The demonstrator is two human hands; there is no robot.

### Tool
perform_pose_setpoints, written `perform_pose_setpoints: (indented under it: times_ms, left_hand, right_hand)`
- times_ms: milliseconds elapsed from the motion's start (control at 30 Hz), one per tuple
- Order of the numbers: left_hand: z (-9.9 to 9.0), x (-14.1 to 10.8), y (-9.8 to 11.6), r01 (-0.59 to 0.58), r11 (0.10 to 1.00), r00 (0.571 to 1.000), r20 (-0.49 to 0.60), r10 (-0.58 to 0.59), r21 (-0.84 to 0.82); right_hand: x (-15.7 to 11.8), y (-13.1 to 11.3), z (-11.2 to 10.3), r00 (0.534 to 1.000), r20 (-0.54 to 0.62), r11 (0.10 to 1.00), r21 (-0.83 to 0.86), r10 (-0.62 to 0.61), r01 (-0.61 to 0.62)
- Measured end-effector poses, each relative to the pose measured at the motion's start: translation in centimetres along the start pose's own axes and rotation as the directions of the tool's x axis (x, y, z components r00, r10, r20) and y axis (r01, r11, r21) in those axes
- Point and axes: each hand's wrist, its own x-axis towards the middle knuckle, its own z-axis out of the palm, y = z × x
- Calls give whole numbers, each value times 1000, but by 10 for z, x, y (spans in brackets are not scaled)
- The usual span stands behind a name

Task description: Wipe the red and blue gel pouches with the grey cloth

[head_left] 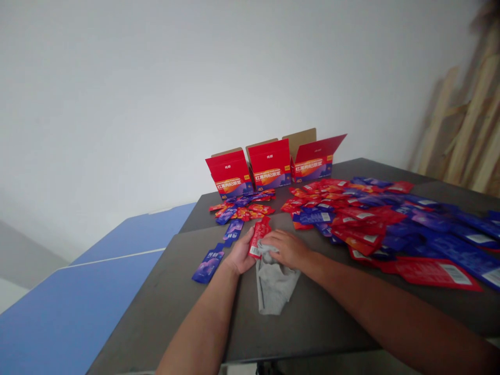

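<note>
My left hand (242, 253) is closed on a red pouch (259, 234), its barcode end toward me. My right hand (288, 249) grips a grey cloth (275, 286) and presses it against the pouch's right side; part of the cloth hangs down onto the dark table. Left of my left hand lie a blue pouch (209, 263) and, farther up, another blue pouch (233, 232). The fingertips of my right hand are partly hidden in the cloth.
Three red printed boxes (269, 165) with raised flaps stand at the back. A small group of pouches (244, 211) lies before them. A large heap of red and blue pouches (359, 216) covers the right side. A blue table (117, 281) adjoins at left; wooden boards (464, 135) lean right.
</note>
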Motion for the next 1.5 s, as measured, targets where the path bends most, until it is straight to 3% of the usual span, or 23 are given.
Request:
perform_pose_setpoints:
  times_ms: [167,333,500,767,900,933,1000,1100,1167,1233,1333,1500]
  left_hand:
    - [4,-3,-3,25,999,1000,15,-25,32]
    - [7,-5,-4,-60,995,997,62,55,83]
    - [8,-5,-4,-45,994,995,94,36,102]
    - [3,-4,-4,-14,998,995,101,7,68]
    - [0,-3,-2,8,1000,997,72,-7,-14]
    - [-2,-2,-1,18,999,998,60,-16,-42]
    - [-6,0,2,14,995,999,33,-11,-96]
    - [-10,1,6,-13,990,1000,25,17,-143]
    - [-11,1,6,20,989,998,58,-11,-147]
    - [-10,1,5,66,988,995,90,-54,-143]
    - [-4,-1,1,99,987,990,116,-84,-127]
    - [3,-5,-6,157,986,977,152,-146,-58]
  right_hand:
    - [0,8,3,983,-126,990,61,137,-130]
    - [0,12,2,944,-208,961,160,255,-225]
    - [0,17,2,882,-300,926,218,363,-307]
    - [3,34,8,791,-466,914,277,398,-296]
    - [4,36,4,693,-572,899,291,438,-328]
    - [3,34,2,691,-585,905,283,425,-317]
    - [1,27,-1,762,-560,944,237,325,-229]
    - [-2,8,-1,928,-371,992,123,20,28]
    - [-4,-3,1,966,-203,983,61,-158,174]
    - [-4,-10,2,967,-79,969,25,-243,245]
    - [-1,-11,4,976,-63,978,-3,-206,207]
    - [2,0,4,963,-268,997,83,19,4]
